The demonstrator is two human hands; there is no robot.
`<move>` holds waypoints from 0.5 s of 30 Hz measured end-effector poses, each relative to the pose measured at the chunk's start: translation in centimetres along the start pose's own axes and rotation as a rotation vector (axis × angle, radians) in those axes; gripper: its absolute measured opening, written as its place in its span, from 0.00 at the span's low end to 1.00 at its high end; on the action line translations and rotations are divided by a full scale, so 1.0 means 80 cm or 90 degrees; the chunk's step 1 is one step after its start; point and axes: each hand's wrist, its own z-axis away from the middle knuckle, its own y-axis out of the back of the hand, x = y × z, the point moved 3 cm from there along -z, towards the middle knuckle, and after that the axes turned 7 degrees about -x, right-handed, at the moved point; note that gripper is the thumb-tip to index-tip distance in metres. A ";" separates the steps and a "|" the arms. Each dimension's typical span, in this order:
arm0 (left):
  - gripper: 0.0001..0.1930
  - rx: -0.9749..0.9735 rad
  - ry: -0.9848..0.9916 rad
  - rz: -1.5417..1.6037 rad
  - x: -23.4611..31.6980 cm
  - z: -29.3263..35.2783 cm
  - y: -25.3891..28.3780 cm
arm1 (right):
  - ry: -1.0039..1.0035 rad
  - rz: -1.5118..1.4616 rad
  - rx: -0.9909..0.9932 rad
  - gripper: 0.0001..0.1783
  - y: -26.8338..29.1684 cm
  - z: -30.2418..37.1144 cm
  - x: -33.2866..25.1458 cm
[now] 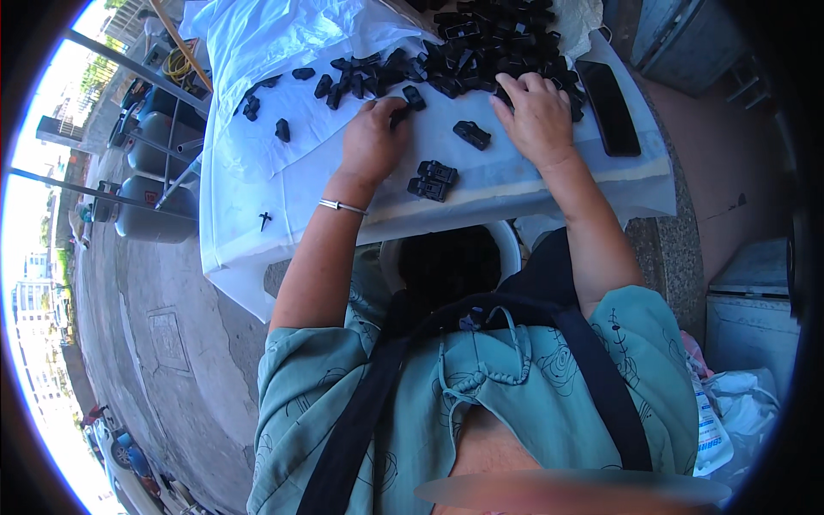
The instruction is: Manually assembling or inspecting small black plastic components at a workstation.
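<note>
My left hand (374, 142) is closed, with a small black plastic part (398, 118) partly showing between thumb and fingers. Beside its fingertips lies another black part (414, 98). My right hand (538, 118) reaches to the near edge of a heap of black plastic parts (493, 43). Its fingers bend over a dark piece (504, 94), mostly hidden under them, and seem to grip it. Between my hands one black part (471, 135) rests alone on the white-covered table (326, 236). Nearer to me, a few similar parts (433, 180) sit side by side.
A black phone (608, 107) lies at the table's right. Several loose black parts and a tiny black cross-shaped piece (265, 221) are on the left. Clear plastic sheeting (283, 39) covers the far left. A white bucket (510, 249) with dark contents stands below the table's front edge.
</note>
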 end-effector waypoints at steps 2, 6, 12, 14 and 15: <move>0.16 -0.017 0.003 0.049 0.005 0.003 -0.001 | -0.008 0.086 -0.048 0.20 -0.018 -0.002 0.012; 0.15 -0.018 -0.051 0.060 0.009 0.011 0.000 | 0.060 -0.007 -0.052 0.19 -0.019 -0.002 0.004; 0.14 -0.004 -0.059 0.089 0.015 0.013 -0.008 | 0.099 -0.438 -0.240 0.16 -0.011 0.014 -0.013; 0.14 -0.002 -0.051 0.107 0.014 0.015 -0.011 | 0.067 -0.416 -0.235 0.16 -0.013 0.015 -0.014; 0.14 0.004 -0.061 0.106 0.015 0.014 -0.010 | 0.045 -0.367 -0.202 0.16 -0.014 0.011 -0.009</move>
